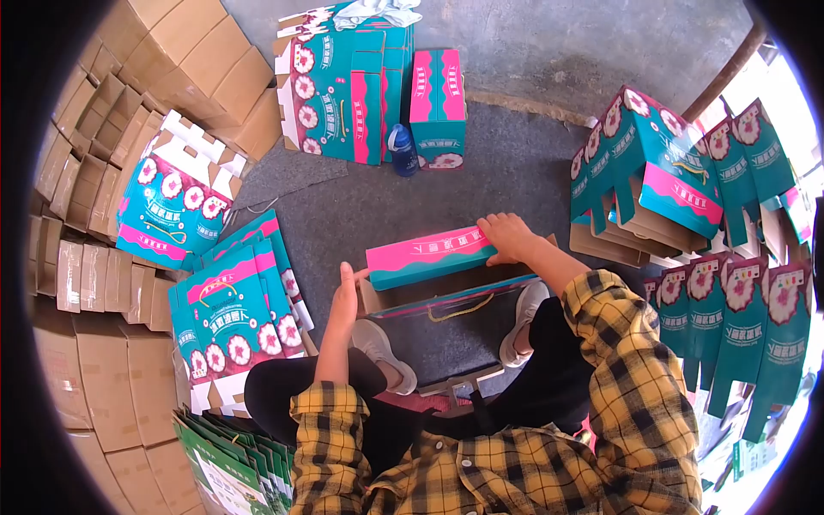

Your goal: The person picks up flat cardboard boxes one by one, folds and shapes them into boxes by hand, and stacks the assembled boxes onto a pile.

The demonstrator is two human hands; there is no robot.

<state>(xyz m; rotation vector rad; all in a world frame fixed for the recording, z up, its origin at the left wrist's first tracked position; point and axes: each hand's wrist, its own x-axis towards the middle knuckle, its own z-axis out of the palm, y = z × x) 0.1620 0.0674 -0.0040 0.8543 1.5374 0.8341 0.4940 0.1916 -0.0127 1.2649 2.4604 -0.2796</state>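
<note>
Between my feet stands a teal and pink carton (429, 257), partly folded, with its brown inside showing and a yellow cord handle on the near side. My right hand (508, 238) is at the carton's upper right, its fingers closed over the edge of the pink and teal flap. At the carton's left end my left hand (345, 300) is upright, seen from the side, with its fingers straight and its palm toward the carton's end panel. Whether that palm touches the panel is hard to tell.
Flat teal sheets (227, 318) lie at the left, near green sheets (232, 463). Brown cartons (103, 369) are stacked along the far left. A blue bottle (402, 151) stands by a finished-looking box (439, 107). More teal cartons (652, 163) stand at the right.
</note>
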